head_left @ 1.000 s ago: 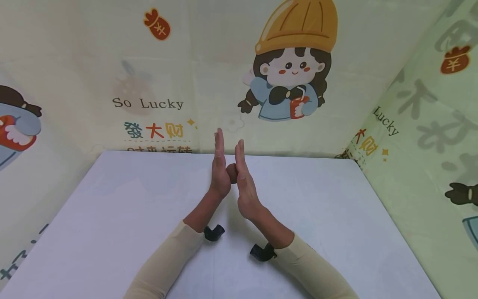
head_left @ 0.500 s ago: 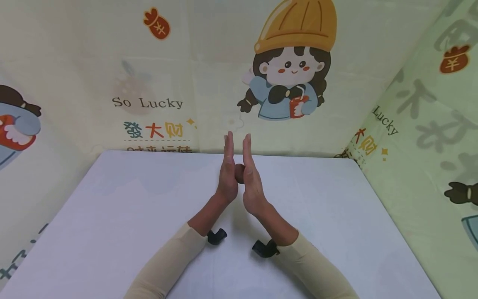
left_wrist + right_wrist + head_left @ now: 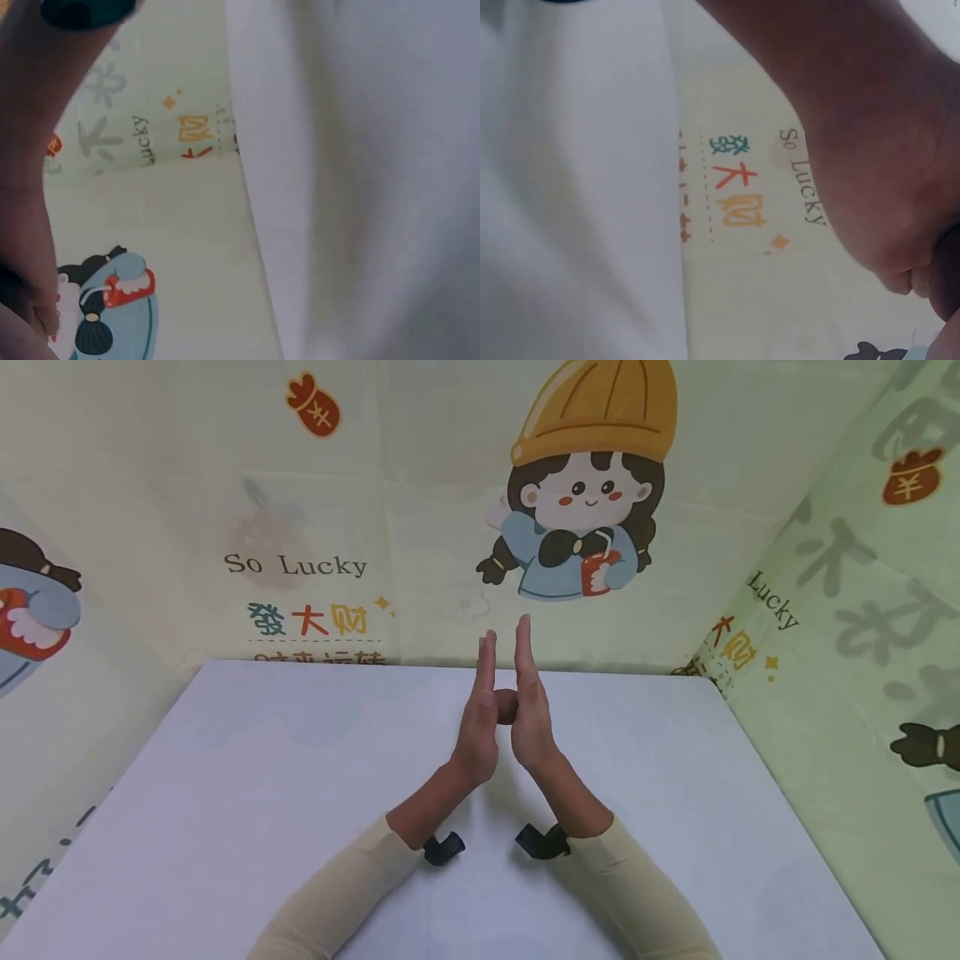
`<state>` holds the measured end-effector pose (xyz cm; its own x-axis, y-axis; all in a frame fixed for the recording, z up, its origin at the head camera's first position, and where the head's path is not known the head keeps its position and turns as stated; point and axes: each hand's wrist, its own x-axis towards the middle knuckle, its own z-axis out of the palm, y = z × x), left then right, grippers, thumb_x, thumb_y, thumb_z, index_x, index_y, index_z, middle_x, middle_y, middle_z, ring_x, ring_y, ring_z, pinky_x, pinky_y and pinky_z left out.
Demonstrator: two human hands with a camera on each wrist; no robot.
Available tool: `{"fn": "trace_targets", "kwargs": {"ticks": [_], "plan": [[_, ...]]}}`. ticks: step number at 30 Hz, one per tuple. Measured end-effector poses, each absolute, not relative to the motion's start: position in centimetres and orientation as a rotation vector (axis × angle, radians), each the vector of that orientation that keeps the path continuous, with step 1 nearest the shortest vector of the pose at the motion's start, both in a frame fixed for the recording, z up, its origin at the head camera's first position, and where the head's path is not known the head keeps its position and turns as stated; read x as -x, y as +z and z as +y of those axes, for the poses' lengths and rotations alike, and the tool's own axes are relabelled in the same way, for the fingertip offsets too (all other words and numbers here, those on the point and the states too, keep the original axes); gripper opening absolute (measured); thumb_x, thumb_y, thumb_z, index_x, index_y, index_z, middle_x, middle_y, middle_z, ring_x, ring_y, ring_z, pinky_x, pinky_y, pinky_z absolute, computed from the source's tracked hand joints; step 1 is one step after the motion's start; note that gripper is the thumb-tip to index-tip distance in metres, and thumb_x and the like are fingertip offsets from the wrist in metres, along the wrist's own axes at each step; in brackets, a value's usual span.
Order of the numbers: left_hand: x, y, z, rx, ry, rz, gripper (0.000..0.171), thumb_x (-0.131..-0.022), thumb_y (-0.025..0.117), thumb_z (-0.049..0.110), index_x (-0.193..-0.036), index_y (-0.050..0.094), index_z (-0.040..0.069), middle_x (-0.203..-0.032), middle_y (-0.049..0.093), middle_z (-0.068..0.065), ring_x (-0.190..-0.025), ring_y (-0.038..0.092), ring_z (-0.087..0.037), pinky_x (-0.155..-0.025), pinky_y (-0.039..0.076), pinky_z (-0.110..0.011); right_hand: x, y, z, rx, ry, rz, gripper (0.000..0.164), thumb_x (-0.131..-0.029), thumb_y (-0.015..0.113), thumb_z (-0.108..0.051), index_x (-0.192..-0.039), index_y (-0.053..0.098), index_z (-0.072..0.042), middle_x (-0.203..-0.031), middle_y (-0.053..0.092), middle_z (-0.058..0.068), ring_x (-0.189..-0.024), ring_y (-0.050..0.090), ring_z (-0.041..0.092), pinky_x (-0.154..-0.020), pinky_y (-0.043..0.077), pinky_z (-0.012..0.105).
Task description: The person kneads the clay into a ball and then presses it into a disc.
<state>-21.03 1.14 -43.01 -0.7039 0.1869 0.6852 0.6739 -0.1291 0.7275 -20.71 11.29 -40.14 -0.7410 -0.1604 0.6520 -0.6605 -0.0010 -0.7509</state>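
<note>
Pressing a small brown lump (image 3: pixel 507 706) between two flat palms above the white table (image 3: pixel 225 793).

From my remote seat I see the left hand (image 3: pixel 480 718) and the right hand (image 3: pixel 531 714) standing upright, palms facing each other, fingers straight and pointing away toward the cartoon backdrop (image 3: pixel 585 510). Neither hand curls round anything; the lump sits squeezed at palm level, touching both, so neither is nearer. The right fingertips reach slightly farther up than the left. I cannot tell the lump's long axis, since the palms hide most of it. Both wrist views show mostly table edge and backdrop, with the lump barely visible.
</note>
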Motion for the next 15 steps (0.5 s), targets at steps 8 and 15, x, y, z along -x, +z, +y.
{"fn": "trace_targets", "kwargs": {"ticks": [8,15], "plan": [[19.4,-42.3,1.6,1.022,-1.843,-1.76,0.081,-0.11,0.014,0.063,-0.169,0.003,0.009,-0.177,0.0,0.0,-0.161,-0.007,-0.022,-0.126,0.001,-0.051,21.6,-40.4,11.9,-0.886,1.982,-1.8,0.07,-0.114,0.014,-0.048,-0.169,0.003,-0.007,-0.176,0.001,-0.004,-0.16,0.006,0.015,-0.126,0.008,0.044],[18.9,-41.4,1.3,1.006,-1.883,-1.725,0.085,-0.109,0.014,0.065,-0.169,0.003,0.006,-0.177,0.0,-0.004,-0.161,-0.008,-0.021,-0.126,-0.001,-0.049,21.7,-40.8,11.5,-0.881,2.048,-1.778,0.082,-0.111,0.018,-0.061,-0.168,0.005,-0.004,-0.176,0.005,0.001,-0.16,0.003,0.015,-0.126,0.001,0.043]]}}
